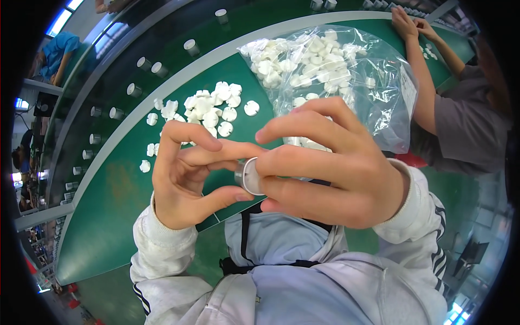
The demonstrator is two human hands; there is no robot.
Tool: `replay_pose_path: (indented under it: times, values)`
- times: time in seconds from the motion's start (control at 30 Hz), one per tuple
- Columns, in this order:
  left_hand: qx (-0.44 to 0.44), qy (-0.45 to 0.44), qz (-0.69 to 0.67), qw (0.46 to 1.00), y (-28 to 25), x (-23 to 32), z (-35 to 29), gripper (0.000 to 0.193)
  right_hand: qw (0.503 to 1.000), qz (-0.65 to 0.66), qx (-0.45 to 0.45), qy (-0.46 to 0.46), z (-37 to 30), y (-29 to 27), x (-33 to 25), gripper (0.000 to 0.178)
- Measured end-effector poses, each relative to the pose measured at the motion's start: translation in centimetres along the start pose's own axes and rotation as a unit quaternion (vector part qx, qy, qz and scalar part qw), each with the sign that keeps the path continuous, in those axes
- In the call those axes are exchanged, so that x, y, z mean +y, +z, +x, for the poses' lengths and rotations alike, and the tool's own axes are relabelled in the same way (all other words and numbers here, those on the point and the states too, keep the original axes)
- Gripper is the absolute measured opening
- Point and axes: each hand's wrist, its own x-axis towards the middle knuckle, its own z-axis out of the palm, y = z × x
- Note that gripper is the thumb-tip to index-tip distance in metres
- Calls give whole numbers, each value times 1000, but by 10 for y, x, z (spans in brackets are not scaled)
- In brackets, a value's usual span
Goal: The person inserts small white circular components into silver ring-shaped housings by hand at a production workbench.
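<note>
Left hand is pinching a small white-rimmed cup between thumb and fingers; right hand is touching its rim, grip unclear. White discs are lying beyond left fingers, a clear bag beyond right.

Grey-shirted person, blue-shirted person

The small, round, white-rimmed cup has a greyish side. The scalloped white plastic discs are plain; a brownish smudge marks the flat green tabletop. Black stripes line the off-white fabric sleeve.
</note>
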Motion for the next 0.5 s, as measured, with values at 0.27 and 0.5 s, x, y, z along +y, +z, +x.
replay_pose_path:
  times: [0.27, 0.5]
  values:
    - [57, -8, -34, 998, 10, -1, 1, 57, 997, -59, 12, 40, -6, 3, -15, 31]
    - [37, 5, 41, 998, 6, -2, 3, 55, 997, -62, 2, 48, -5, 6, -6, 32]
